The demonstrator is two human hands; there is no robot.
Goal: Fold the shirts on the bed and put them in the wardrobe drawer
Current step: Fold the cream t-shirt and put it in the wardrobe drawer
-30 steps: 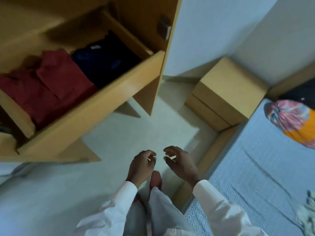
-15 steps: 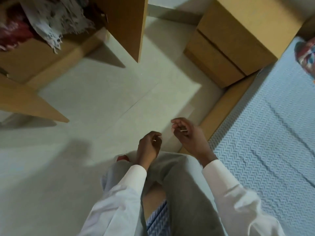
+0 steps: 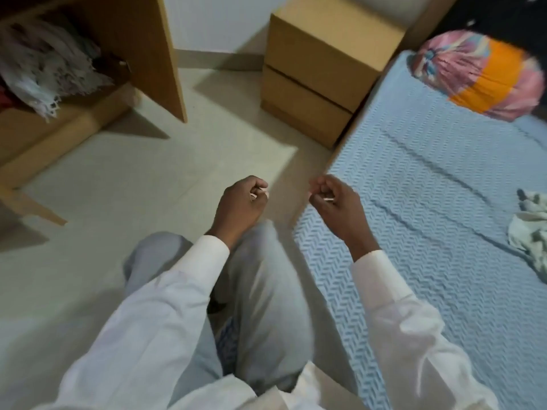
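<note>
We face the bed (image 3: pixel 429 202), the crumpled pale shirt (image 3: pixel 529 232) lying well apart from us near its far edge; the wardrobe (image 3: pixel 159 54) stands left, its drawer out of view; left hand (image 3: pixel 241 202) and right hand (image 3: pixel 334 202) hover curled, holding nothing we can see; 1 hasty grab could drag the cover along.

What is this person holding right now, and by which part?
Nothing that shows: the left hand and right hand are both curled in the air, with no garment in them. Pale specks at the fingertips are too small to identify.
</note>
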